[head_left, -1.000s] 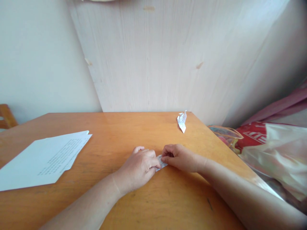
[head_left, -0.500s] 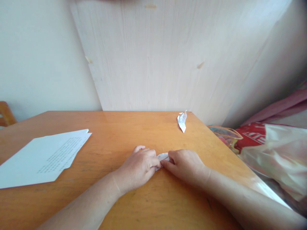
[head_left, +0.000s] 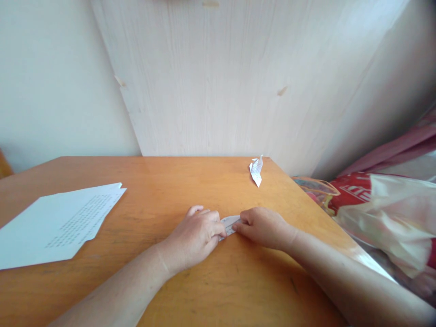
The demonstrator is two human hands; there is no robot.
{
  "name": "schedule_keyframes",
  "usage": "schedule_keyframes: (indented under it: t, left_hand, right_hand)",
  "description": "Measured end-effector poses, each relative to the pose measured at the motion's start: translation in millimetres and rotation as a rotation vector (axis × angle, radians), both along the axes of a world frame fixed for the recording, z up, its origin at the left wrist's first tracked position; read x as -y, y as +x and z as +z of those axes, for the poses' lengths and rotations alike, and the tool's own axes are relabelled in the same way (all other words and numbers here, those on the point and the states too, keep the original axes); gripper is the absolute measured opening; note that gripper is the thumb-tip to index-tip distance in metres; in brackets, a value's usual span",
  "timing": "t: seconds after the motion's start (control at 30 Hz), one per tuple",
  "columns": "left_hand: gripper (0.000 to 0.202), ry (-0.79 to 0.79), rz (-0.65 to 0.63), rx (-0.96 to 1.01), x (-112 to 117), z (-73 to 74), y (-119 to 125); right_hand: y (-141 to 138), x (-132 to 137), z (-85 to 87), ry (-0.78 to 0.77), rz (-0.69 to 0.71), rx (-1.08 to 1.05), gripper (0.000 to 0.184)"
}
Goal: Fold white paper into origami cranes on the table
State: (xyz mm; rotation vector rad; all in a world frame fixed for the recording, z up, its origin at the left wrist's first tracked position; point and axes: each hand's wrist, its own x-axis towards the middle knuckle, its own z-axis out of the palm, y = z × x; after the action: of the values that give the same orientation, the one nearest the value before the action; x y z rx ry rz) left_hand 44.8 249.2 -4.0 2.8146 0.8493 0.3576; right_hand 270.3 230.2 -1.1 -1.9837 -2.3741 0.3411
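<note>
Between my two hands lies a small folded piece of white paper (head_left: 230, 222) with faint print on it, low over the wooden table (head_left: 190, 181). My left hand (head_left: 202, 231) is closed on its left end, fingers bent and pressed together. The right end is pinched by my right hand (head_left: 262, 227), thumb along the near side and fingers curled. Both ends of the folded paper are hidden under my fingers. Farther back on the right stands a folded paper figure (head_left: 256, 171), shaped like a bird, apart from both hands.
A stack of paper sheets (head_left: 61, 222), the top one partly printed, lies on the left of the table. Beyond the right edge are red and white plastic bags (head_left: 391, 204) and a pink cloth (head_left: 384, 152). A pale board (head_left: 204, 91) leans at the back.
My right hand has shifted slightly away from my left, so more of the folded paper shows between them. The whole view has moved a little.
</note>
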Motion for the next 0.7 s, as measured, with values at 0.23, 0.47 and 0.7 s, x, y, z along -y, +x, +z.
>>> schedule_keyframes:
  t: [0.23,0.47,0.7]
  left_hand:
    - [0.018,0.01,-0.003,0.0,1,0.9,0]
    - [0.018,0.021,0.013,-0.026,5,4.4,1]
    - [0.021,0.001,-0.015,0.009,5,4.1,2]
  right_hand:
    - [11,0,3.2,0.022,0.017,0.001,0.035]
    - [-7,14,7.3,0.242,0.166,-0.132,0.02]
    - [-20,20,6.6,0.172,0.296,0.054,0.023]
